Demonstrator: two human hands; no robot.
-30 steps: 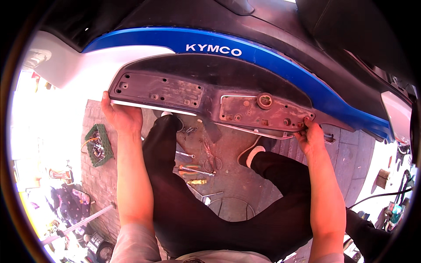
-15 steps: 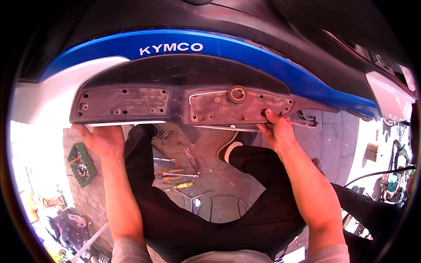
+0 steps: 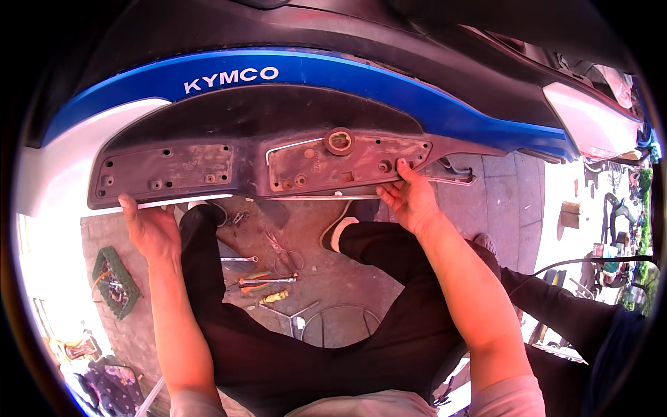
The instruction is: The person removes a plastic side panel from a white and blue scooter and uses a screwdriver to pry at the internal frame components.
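Note:
A black plastic scooter footboard panel point(image 3: 243, 156), with dusty recessed areas and screw holes, stretches across the view below a blue trim strip point(image 3: 333, 69). At its lower left corner is my left hand point(image 3: 154, 233). The thumb points up at the edge and the fingers go under it, partly hidden. My right hand point(image 3: 413, 198) grips the lower right edge, thumb on the face just right of a round hole point(image 3: 385, 166), fingers curled below. A round ring-shaped fitting point(image 3: 339, 142) and a thin bent pale rod point(image 3: 295, 144) sit on the right recess.
Between my legs, scissors point(image 3: 283, 257), a wrench point(image 3: 240, 259), orange-handled pliers point(image 3: 256, 281) and a yellow-handled tool point(image 3: 274, 297) lie on the paving. A green tray point(image 3: 114, 283) with small metal parts is at left. Another person's dark-clothed leg point(image 3: 563, 306) reaches in at right.
The view has shifted, so the scooter appears further left. My right thumb has slid off the round hole to its right side. My left hand remains at the lower left corner.

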